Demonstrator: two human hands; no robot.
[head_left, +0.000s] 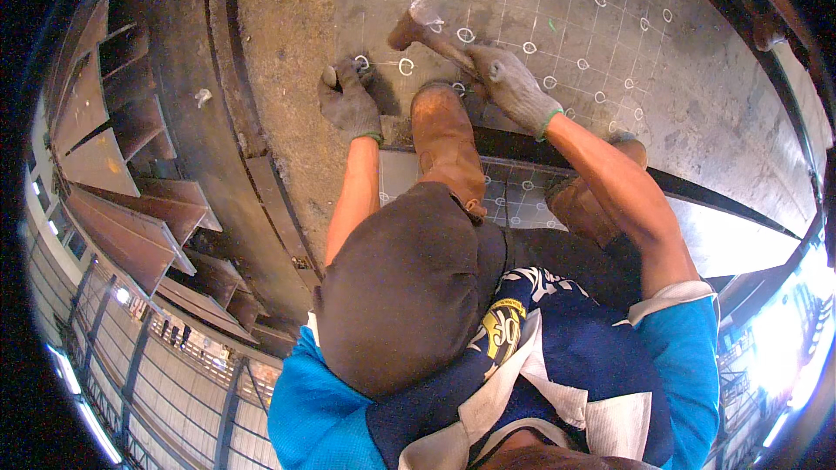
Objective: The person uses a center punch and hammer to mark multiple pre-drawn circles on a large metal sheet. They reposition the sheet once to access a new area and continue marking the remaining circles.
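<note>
Chalk-gridded steel plate (610, 43), right hand (514, 87) gripping hammer (427, 33), left hand (348, 103) near plate edge.

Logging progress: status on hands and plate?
Left hand gloved, pressing punch to marked plate. Right hand grips hammer, raised. Boot close by.

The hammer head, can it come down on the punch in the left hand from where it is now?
Probably yes. The right hand holds the hammer raised just beside the punch gripped by the left hand, with nothing between them above the marked plate.
</note>
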